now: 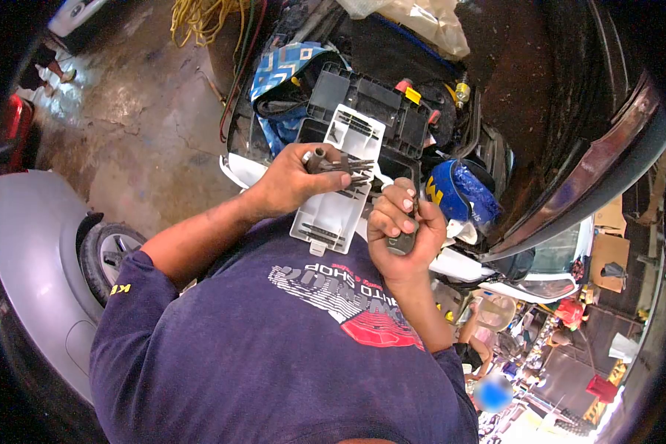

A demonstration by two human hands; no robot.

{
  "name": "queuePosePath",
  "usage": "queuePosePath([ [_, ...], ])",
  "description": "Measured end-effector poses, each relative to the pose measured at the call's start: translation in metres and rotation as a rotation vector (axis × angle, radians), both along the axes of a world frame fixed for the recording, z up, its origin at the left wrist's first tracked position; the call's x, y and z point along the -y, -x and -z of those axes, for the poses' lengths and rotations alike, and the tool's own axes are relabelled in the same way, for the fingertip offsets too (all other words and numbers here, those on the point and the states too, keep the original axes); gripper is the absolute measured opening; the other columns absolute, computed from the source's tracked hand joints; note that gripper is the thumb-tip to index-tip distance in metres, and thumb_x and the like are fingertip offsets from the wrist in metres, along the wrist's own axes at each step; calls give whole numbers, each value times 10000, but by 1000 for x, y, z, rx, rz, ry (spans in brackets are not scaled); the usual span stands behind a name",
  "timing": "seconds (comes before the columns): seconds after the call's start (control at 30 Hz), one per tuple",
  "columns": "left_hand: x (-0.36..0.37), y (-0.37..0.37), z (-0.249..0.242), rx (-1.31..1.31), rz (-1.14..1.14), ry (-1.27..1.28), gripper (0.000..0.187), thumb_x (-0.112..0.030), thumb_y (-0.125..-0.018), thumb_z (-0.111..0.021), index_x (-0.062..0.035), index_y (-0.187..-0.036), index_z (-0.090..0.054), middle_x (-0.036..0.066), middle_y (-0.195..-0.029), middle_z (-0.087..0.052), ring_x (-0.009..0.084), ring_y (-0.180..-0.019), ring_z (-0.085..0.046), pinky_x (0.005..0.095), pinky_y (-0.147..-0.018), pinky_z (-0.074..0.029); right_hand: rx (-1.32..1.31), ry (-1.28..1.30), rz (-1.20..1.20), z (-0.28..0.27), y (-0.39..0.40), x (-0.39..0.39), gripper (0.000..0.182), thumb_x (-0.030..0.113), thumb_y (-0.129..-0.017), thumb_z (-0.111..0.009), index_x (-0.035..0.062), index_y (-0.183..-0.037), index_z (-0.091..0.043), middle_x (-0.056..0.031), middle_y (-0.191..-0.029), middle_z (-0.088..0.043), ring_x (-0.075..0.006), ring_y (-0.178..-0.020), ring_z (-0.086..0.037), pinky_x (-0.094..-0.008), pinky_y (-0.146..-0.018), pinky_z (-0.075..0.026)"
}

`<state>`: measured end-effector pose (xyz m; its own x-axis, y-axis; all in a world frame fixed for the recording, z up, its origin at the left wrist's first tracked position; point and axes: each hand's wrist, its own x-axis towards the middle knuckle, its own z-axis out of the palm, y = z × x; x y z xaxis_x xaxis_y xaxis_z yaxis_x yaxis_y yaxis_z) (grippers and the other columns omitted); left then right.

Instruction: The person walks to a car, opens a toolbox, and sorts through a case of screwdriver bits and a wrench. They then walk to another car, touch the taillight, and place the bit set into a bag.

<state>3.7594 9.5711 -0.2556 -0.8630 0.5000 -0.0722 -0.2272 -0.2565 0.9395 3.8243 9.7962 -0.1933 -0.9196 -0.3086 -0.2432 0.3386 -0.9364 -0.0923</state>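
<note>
My left hand is closed around a bunch of dark metal bits and a short hollow metal cylinder. It is over an open white plastic case, in which dark, thin bits lie at both ends. My right hand has its fingers wrapped round a dark tool handle, just right of the white case. The tool's far end is hard to make out. Beyond both hands lies an open black toolbox case.
A blue bag lies right of my hands, a blue patterned cloth beyond my left. A silver car stands at the left. A co-worker is at the lower right. Yellow rope hangs at the top.
</note>
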Motion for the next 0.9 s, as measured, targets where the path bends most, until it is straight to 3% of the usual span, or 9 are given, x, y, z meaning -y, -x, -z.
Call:
queuePosePath([
  [0.17,0,0,1,-12,-8,12,169,-182,-978,-822,-44,-1045,-751,-72,-835,-667,17,-748,-549,228,-664,-443,-76,-134,-2,3,2,-4,213,142,-919,-696,55,-1037,-541,-101,-918,-609,-173,-660,-555,-342,-662,-482],
  [0.33,0,2,3,-16,-4,20,164,-185,-981,-819,-48,-1039,-752,-70,-847,-669,25,-772,-558,239,-686,-455,-274,-692,92,-11,3,-12,246,145,-919,-729,70,-1046,-531,-241,-1078,-707,-185,-664,-611,-348,-673,-527],
  [0.43,-2,3,6,-24,-6,4,165,-190,-992,-809,-42,-1036,-750,-57,-874,-680,37,-808,-572,252,-725,-474,-359,-917,105,-16,6,-22,225,104,-937,-714,72,-1075,-539,-260,-1083,-717,-182,-674,-630,-333,-670,-546],
  [0.67,1,5,11,57,94,-128,225,-239,-1071,-708,-17,-1100,-738,-21,-969,-697,66,-908,-589,285,-822,-494,-386,-1172,85,-22,8,-15,265,98,-991,-702,57,-1237,-612,-154,-1013,-741,-127,-709,-628,-263,-667,-542],
  [0.9,2,7,17,86,137,-203,270,-278,-1103,-660,-20,-1137,-731,-19,-1005,-697,64,-930,-580,270,-843,-482,-395,-1264,40,-21,6,-9,249,59,-999,-653,26,-1245,-626,-90,-990,-709,-98,-791,-624,-235,-670,-532],
])
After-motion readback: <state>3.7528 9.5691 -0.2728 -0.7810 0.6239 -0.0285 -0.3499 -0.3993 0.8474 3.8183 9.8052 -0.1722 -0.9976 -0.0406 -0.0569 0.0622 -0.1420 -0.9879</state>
